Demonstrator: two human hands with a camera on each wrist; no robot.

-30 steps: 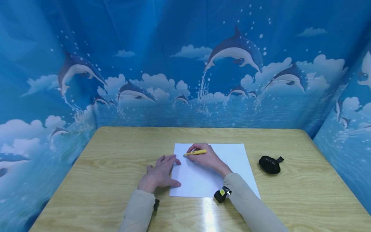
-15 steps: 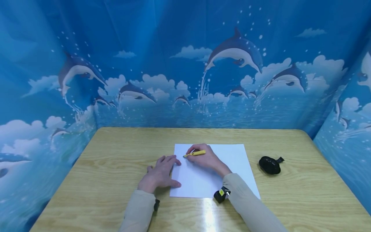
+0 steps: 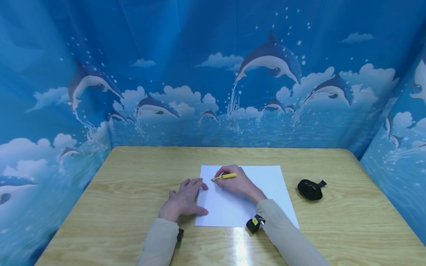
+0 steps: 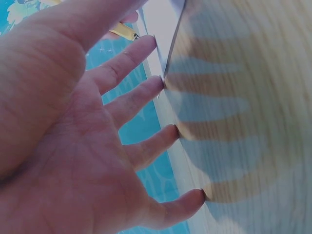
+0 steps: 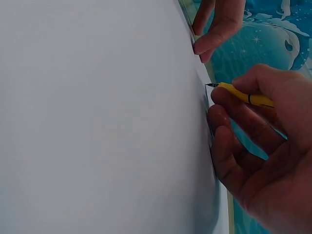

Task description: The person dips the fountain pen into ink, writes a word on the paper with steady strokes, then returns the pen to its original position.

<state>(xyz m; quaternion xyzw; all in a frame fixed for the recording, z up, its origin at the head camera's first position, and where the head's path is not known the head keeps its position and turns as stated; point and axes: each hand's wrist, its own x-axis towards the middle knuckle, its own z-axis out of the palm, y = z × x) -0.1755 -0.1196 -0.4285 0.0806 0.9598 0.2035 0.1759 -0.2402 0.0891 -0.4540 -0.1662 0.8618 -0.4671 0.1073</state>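
Observation:
A sheet of white paper lies on the wooden table in the head view. My right hand pinches a yellow fountain pen, its nib right at the paper's upper left part. In the right wrist view the pen sits between thumb and forefinger of the right hand, the other fingers curled beneath. My left hand rests at the paper's left edge with fingers spread. In the left wrist view the left hand's fingertips touch down at the paper's edge and on the table.
A black oval object with a short tab lies on the table to the right of the paper. Black wrist cameras sit at both cuffs. A blue curtain printed with dolphins hangs behind the table and along both sides.
The pen and right hand shift very slightly, the nib moving a touch down and then right on the paper. The left hand stays in place.

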